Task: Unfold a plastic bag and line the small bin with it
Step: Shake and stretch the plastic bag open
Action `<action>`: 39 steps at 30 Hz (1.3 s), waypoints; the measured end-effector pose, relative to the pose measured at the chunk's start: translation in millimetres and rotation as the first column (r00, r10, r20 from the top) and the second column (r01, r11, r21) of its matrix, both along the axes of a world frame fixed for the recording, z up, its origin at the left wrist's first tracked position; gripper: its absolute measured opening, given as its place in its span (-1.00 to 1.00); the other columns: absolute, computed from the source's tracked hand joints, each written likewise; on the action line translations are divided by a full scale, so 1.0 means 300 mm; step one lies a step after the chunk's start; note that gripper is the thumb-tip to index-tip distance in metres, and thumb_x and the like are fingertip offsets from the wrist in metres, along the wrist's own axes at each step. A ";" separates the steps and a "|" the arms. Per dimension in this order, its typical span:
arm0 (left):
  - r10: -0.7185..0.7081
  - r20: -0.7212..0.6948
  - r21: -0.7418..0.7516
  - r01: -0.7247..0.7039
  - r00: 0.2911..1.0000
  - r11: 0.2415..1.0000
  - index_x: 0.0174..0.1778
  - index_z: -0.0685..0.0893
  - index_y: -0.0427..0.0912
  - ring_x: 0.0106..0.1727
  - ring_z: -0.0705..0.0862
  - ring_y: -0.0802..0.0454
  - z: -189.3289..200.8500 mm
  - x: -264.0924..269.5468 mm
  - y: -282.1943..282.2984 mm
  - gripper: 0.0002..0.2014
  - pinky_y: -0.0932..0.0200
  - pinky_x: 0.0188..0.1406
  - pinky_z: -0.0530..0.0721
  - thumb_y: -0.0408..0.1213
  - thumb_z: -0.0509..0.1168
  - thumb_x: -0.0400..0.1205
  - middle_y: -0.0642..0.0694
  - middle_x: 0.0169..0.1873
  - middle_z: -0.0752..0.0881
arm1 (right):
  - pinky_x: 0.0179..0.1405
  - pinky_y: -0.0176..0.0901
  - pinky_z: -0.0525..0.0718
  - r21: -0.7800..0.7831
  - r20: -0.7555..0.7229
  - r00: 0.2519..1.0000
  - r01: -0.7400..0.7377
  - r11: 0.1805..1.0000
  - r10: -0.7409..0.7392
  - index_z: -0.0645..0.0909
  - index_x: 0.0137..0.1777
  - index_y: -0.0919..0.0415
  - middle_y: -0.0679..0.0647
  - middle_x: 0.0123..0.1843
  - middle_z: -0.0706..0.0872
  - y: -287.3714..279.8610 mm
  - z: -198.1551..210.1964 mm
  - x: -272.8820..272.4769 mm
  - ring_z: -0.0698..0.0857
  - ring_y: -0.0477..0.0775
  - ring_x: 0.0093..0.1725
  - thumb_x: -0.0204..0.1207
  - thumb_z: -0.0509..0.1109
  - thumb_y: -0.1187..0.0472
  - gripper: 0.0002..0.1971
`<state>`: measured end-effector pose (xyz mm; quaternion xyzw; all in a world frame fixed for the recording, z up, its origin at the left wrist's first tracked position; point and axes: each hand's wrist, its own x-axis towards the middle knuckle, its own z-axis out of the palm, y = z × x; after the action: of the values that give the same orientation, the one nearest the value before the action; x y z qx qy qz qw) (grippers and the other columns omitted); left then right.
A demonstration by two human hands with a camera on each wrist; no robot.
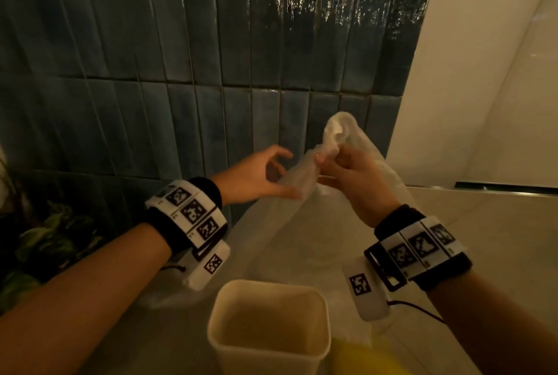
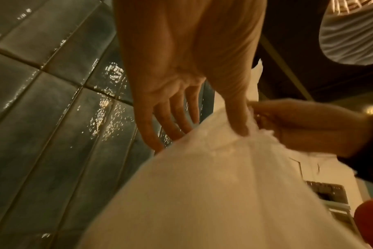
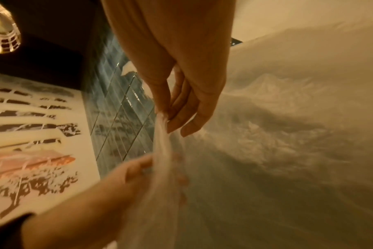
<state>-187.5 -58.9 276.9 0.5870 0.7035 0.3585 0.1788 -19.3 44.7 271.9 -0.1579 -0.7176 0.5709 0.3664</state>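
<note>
Both hands hold a translucent white plastic bag (image 1: pixel 302 229) up in front of the dark tiled wall. My left hand (image 1: pixel 291 173) pinches one layer near the bag's upper edge, thumb in front and fingers behind it. My right hand (image 1: pixel 327 160) pinches the bunched top of the bag, which sticks up above the fingers. The bag's lower part drapes onto the counter. The small cream bin (image 1: pixel 268 287) stands upright and bare inside, just below the hands. In the left wrist view the thumb of my left hand (image 2: pixel 211 133) presses on the bag (image 2: pixel 224 193). In the right wrist view my right hand (image 3: pixel 170 121) pinches a fold of the bag (image 3: pixel 266 151).
The light stone counter (image 1: pixel 498 238) runs to the right. A dark blue tiled wall (image 1: pixel 181 72) rises right behind the hands. A leafy plant (image 1: pixel 45 238) sits at the left. Something yellow (image 1: pixel 362 356) lies beside the bin at the bottom edge.
</note>
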 end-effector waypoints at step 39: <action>0.024 0.336 0.293 -0.128 0.942 0.947 0.07 0.63 0.09 0.06 0.73 0.12 0.125 -0.137 -0.093 -0.66 0.23 -0.03 0.70 -0.48 0.18 0.62 -0.01 0.10 0.68 | 0.24 0.09 0.57 0.389 0.162 0.868 0.381 0.839 -0.470 0.14 0.51 -0.12 -0.04 0.29 0.53 0.236 -0.230 0.124 0.58 0.10 0.27 0.31 0.60 0.08 -0.14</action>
<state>-228.5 -86.9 314.5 0.5119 0.6211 0.5640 0.1847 17.9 115.4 202.9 -0.3186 -0.7928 0.3152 0.4131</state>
